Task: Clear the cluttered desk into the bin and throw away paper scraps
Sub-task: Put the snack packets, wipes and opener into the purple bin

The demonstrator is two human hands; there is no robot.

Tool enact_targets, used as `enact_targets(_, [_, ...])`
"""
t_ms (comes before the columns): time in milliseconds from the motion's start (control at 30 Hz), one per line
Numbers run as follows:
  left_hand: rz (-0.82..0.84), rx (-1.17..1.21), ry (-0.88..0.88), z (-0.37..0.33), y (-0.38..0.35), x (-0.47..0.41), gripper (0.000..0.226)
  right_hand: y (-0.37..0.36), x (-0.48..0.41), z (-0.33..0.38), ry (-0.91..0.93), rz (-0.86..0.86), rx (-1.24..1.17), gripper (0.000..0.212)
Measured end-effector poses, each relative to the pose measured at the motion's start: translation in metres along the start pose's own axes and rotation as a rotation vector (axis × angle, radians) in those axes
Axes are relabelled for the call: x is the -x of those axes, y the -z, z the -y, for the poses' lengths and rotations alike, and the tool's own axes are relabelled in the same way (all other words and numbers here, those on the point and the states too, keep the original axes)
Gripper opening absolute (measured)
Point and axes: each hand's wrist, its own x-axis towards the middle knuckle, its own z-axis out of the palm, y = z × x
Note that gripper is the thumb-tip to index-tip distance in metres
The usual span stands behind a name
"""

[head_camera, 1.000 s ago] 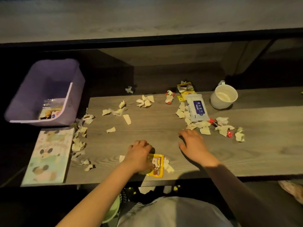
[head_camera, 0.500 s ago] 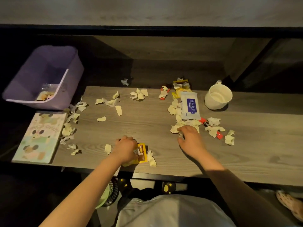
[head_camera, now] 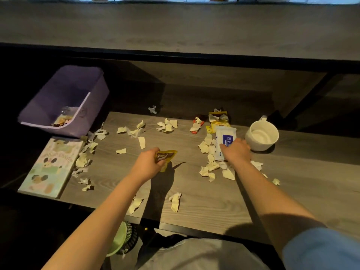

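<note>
Torn pale paper scraps lie scattered across the grey wooden desk. My left hand is raised over the desk's middle and grips a crumpled yellow wrapper. My right hand lies on a white wet wipes pack with a blue label, its fingers bent down over the pack's lower right part. The purple bin stands at the far left, off the desk's corner, with a few wrappers inside.
A white mug stands right of the wipes pack. Yellow snack wrappers and a red one lie at the desk's back edge. A cartoon notebook lies at the left end, below the bin. More scraps sit near the front edge.
My left hand lifted the yellow wrapper off the desk and moved it up and forward. My right hand left the scraps and reached onto the wet wipes pack.
</note>
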Motion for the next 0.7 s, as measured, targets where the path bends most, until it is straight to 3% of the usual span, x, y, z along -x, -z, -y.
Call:
enact_targets(300, [-0.063, 0.047, -0.009, -0.016, 0.003, -0.015, 0.028, 0.001, -0.021, 0.006, -0.131, 0.086, -0.096, 0.07])
enact_targets(533, [-0.046, 0.099, 0.018, -0.024, 0.004, -0.023, 0.017, 0.005, -0.019, 0.006, -0.047, 0.166, -0.3, 0.047])
enact_targets(700, [-0.043, 0.163, 0.046, -0.019, 0.008, -0.027, 0.033, 0.016, 0.005, 0.018, 0.04, 0.076, -0.446, 0.045])
